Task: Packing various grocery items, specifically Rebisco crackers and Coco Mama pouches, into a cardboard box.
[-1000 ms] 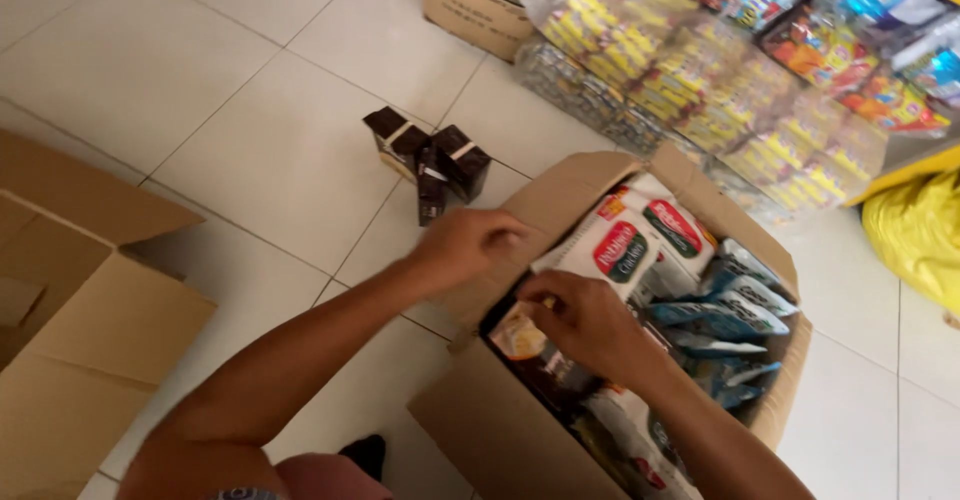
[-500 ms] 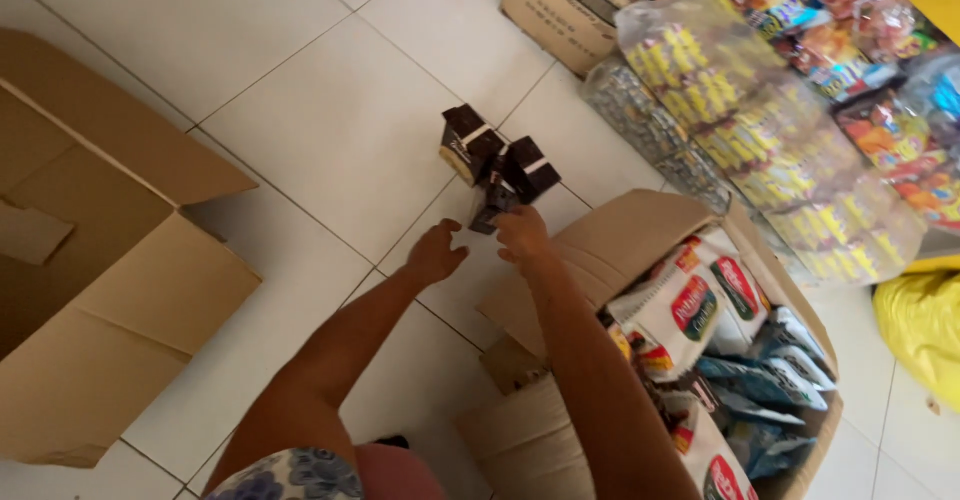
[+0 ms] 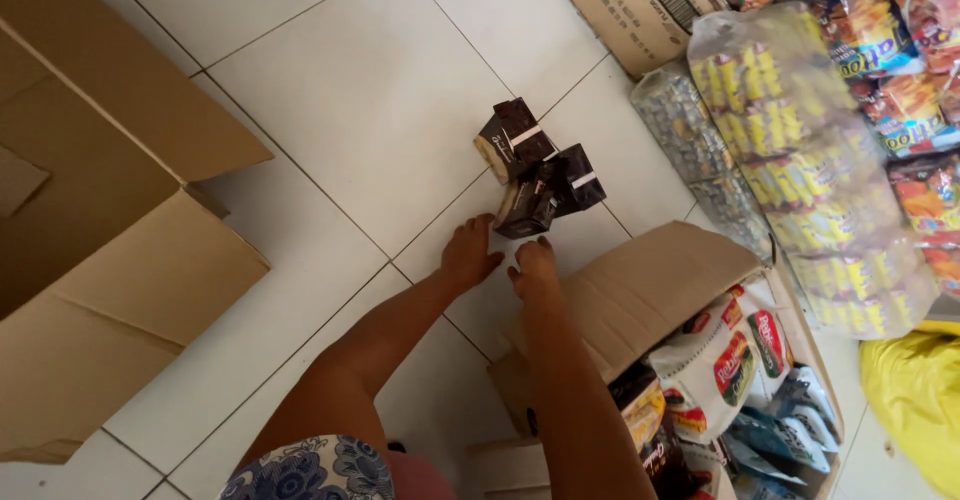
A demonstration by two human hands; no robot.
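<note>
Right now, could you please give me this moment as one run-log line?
left hand: open, by dark packets | right hand: open, beside them | packets: clustered on tile floor | open carton: near right arm

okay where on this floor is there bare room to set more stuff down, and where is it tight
Bare tiles lie between the empty cardboard box and the dark brown cartons. It is crowded by the stacked snack multipacks and the full box of packets. Left hand and right hand sit just short of the cartons.
</note>
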